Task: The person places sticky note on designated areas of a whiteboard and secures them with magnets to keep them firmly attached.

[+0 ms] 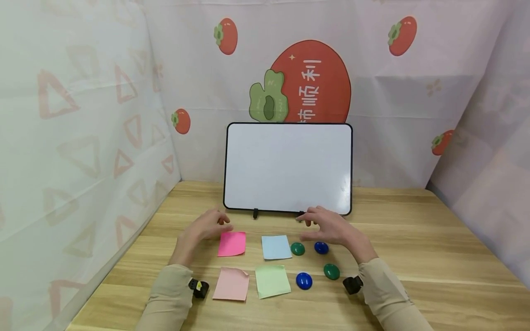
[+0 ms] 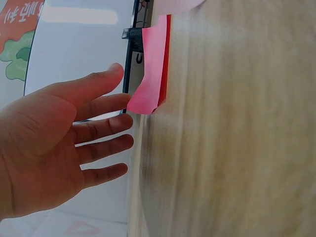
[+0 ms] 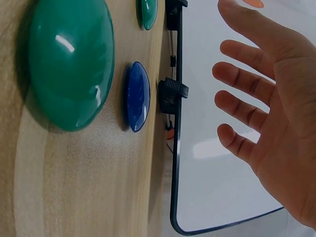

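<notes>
The bright pink note (image 1: 232,243) lies on the desk (image 1: 414,230), just beside the left hand (image 1: 207,224); the farther blue disc (image 1: 321,248) sits near the right hand (image 1: 327,225). Both hands are empty, fingers relaxed and apart; whether a left fingertip touches the note is unclear. The arms, in beige sleeves (image 1: 169,294), angle inward toward the whiteboard (image 1: 290,165), backs of the hands up. The wrist views show palms and separate fingers, which the head view hides.
</notes>
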Available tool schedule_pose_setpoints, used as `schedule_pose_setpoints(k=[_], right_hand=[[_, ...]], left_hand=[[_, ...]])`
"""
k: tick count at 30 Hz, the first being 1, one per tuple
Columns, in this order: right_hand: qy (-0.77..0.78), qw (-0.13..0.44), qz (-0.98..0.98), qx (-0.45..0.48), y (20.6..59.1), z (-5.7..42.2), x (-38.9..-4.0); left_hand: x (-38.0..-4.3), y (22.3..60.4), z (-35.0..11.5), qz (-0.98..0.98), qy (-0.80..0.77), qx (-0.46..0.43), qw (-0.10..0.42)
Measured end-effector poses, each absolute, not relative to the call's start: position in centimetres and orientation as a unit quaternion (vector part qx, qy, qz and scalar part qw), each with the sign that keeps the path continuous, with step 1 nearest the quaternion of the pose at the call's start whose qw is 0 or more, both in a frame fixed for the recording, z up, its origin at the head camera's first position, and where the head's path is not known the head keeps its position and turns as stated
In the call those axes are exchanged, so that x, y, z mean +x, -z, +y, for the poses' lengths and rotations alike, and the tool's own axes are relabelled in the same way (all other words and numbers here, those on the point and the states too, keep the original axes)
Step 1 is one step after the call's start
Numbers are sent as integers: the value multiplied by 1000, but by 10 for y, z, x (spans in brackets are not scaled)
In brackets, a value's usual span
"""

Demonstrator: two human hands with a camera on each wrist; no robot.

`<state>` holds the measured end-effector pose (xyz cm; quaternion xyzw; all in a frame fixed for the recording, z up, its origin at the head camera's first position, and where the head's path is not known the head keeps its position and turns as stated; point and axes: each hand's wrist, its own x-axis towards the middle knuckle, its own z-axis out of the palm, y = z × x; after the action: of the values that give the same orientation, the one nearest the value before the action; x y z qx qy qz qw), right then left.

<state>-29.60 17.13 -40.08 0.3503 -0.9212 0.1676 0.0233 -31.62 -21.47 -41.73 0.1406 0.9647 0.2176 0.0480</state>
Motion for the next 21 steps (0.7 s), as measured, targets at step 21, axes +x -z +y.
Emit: schedule_pose_setpoints(k=[21], right_hand=[[-152, -19, -911, 383, 409, 169, -297]], left_hand=[[-318, 419, -221, 956, -241, 138, 94]])
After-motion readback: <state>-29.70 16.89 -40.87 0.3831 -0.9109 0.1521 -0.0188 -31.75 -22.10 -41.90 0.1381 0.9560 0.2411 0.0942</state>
